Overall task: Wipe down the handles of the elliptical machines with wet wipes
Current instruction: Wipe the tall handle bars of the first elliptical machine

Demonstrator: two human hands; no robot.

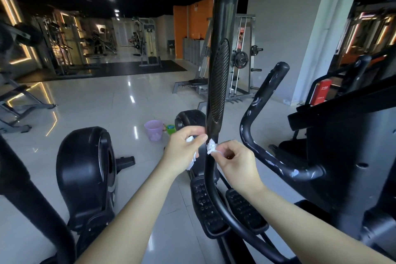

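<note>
While the upright handle stands between them, both hands pinch one wet wipe: left hand beside it, right hand opposite, equally near.

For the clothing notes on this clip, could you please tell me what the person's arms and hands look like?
Both forearms are bare as far as the frame shows, with no sleeves in view. The left hand and right hand wear no gloves, and no rings, watch or bracelet can be seen. The fingernails look short and unpainted.
</note>
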